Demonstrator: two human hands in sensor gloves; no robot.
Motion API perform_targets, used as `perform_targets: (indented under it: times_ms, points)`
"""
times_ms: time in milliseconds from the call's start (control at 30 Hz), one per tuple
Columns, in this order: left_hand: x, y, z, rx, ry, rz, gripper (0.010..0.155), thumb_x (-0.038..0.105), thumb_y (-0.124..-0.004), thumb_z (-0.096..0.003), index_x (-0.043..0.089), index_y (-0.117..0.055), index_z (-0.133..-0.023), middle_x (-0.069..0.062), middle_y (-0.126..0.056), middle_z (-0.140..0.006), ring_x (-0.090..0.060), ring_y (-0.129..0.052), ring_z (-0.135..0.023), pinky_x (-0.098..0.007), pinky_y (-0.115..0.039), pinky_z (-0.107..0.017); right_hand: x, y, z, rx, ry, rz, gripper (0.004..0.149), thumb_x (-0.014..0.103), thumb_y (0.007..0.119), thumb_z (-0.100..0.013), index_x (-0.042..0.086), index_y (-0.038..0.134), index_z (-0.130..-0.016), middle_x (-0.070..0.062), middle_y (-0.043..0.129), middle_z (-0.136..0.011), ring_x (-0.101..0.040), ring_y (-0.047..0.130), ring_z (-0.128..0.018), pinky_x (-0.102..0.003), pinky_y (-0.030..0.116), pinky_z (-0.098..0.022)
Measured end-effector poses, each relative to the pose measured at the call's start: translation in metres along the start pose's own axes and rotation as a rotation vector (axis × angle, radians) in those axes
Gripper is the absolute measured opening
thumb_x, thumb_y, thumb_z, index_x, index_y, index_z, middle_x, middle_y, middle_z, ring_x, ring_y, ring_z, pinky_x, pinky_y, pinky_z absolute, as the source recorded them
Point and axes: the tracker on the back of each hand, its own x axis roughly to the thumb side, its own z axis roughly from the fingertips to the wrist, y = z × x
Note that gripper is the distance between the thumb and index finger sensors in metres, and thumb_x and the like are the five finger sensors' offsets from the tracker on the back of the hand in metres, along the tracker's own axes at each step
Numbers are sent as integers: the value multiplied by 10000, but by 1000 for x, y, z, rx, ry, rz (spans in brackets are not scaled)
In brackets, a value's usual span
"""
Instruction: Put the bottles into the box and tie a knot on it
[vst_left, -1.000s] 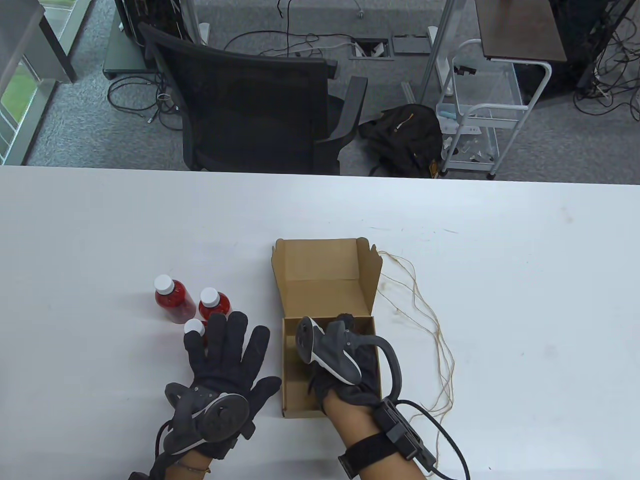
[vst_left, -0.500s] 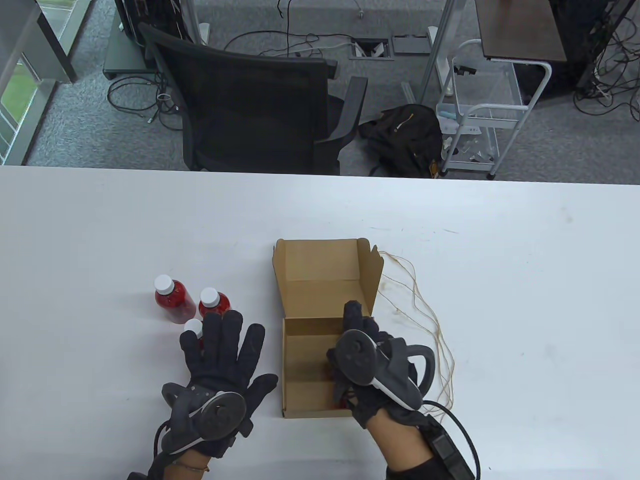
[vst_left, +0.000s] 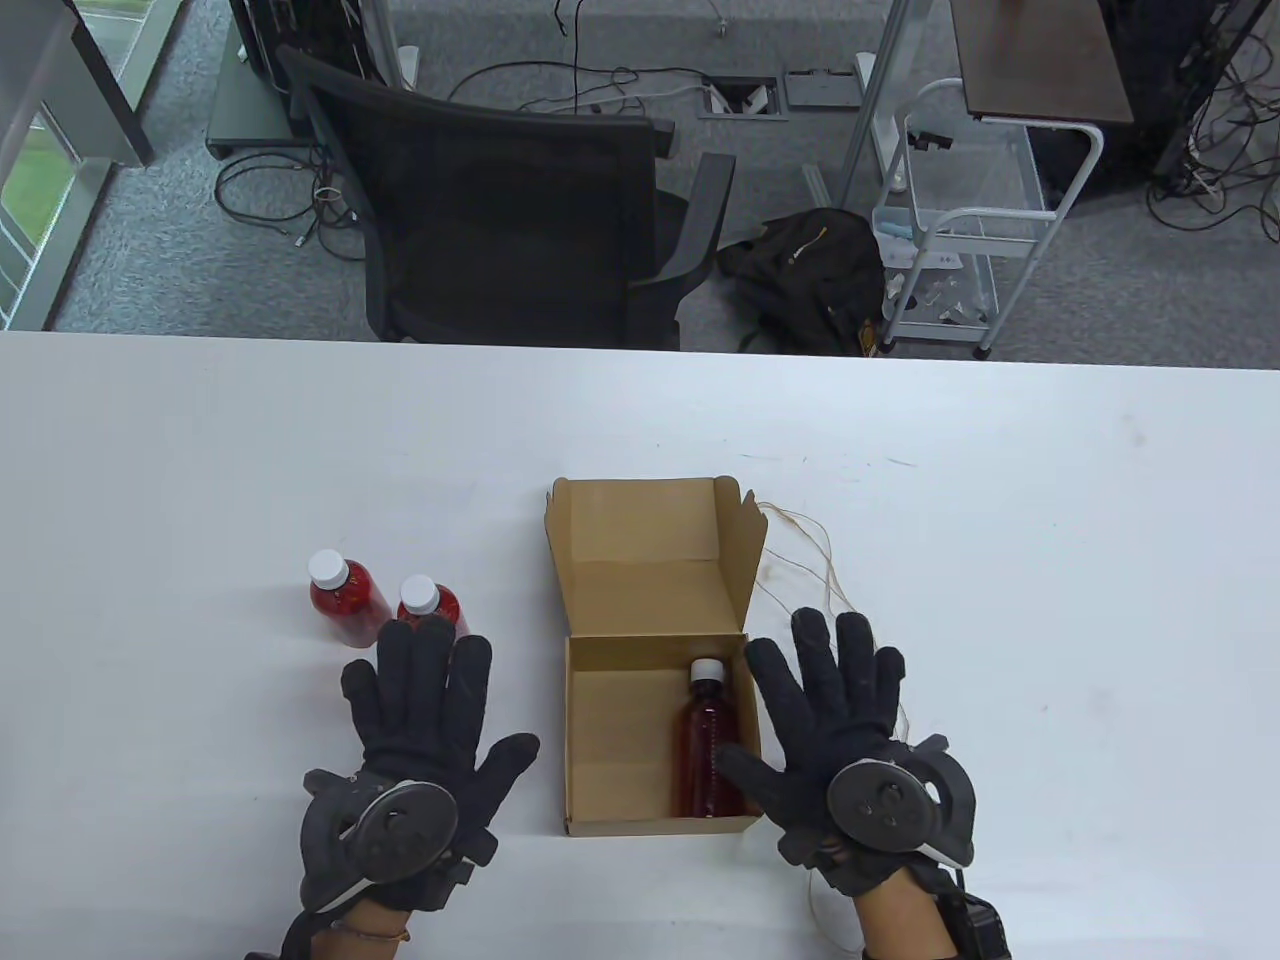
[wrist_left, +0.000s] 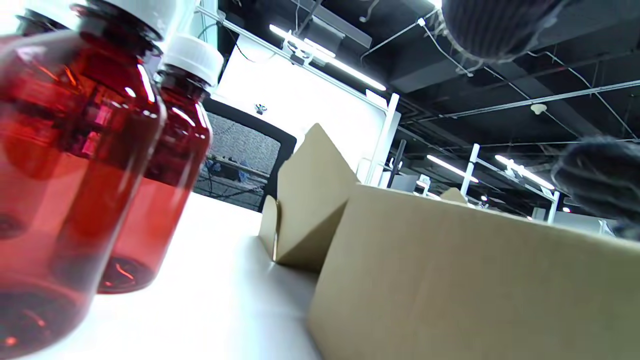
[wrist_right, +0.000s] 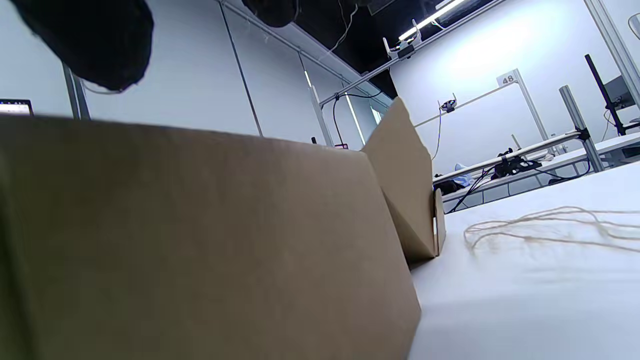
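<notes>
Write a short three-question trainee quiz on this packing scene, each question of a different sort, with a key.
1. True or false: a bottle lies inside the box.
2. Which hand lies flat over the twine? A. left hand B. right hand
3. Fill in: the box lid stands ____.

Key: 1 true; 2 B; 3 open.
</notes>
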Motion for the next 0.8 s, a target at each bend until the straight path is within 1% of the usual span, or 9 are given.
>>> perform_targets:
  times_ms: [67,233,367,433,500,567,633,700,800]
  points:
    - [-3,2,0,8,12,3,1004,639,-715,-515,247,-67,-1173,-245,-92,-1267,-569,-68,-1098,-768,-165,-668,-7,0,5,1,38,-89,868,612,762,-466,232,348,-1128,-191,172,-1170,-524,81,-993,-796,88,-588]
    - [-9,11,1,62,46,86,1024,644,-723,-514,241,-44,-1166,-244,-104,-1268,-571,-101,-1107,-759,-212,-692,-12,-2,13,4,50,-59,863,609,757,-473,211,360,-1129,-209,199,-1166,-535,111,-992,-791,114,-589]
    - [-22,20,6,143,118,185,1081,647,-744,-513,189,0,-1149,-265,-167,-1259,-596,-239,-1116,-762,-323,-713,-10,0,13,13,54,-63,852,595,760,-477,205,370,-1127,-212,203,-1164,-537,123,-992,-788,118,-592]
    - [-32,23,8,158,164,232,1097,651,-757,-508,150,-30,-1159,-270,-206,-1249,-587,-328,-1109,-759,-378,-719,-10,0,13,3,47,-58,846,592,758,-480,198,377,-1125,-217,216,-1162,-540,140,-991,-788,127,-592]
    - [-42,22,10,164,222,305,1110,650,-774,-504,110,-59,-1159,-272,-235,-1236,-572,-390,-1095,-742,-420,-725,-10,3,13,23,49,-60,844,587,758,-481,196,379,-1125,-217,213,-1160,-538,137,-990,-786,123,-591]
    - [-52,18,10,146,277,381,1113,647,-794,-499,93,-93,-1162,-269,-279,-1230,-555,-464,-1077,-726,-464,-727,-10,3,13,13,54,-59,843,589,755,-482,191,381,-1124,-222,216,-1159,-540,145,-989,-784,131,-592]
    - [-58,14,10,140,316,382,1110,640,-812,-492,77,-130,-1162,-265,-333,-1219,-540,-528,-1057,-708,-504,-725,-9,3,13,14,60,-71,837,580,757,-484,187,388,-1123,-223,216,-1157,-540,145,-988,-784,129,-593]
    - [-65,13,10,146,377,363,1099,634,-819,-491,69,-158,-1162,-263,-363,-1211,-535,-550,-1047,-703,-516,-722,-10,3,12,19,64,-63,837,580,756,-484,186,386,-1123,-226,221,-1157,-541,152,-988,-783,134,-594]
    - [-73,6,10,134,398,370,1054,626,-841,-480,71,-257,-1160,-238,-472,-1182,-496,-657,-1003,-669,-582,-711,-11,4,12,16,70,-82,834,577,756,-486,182,390,-1122,-230,226,-1155,-543,157,-986,-782,136,-594]
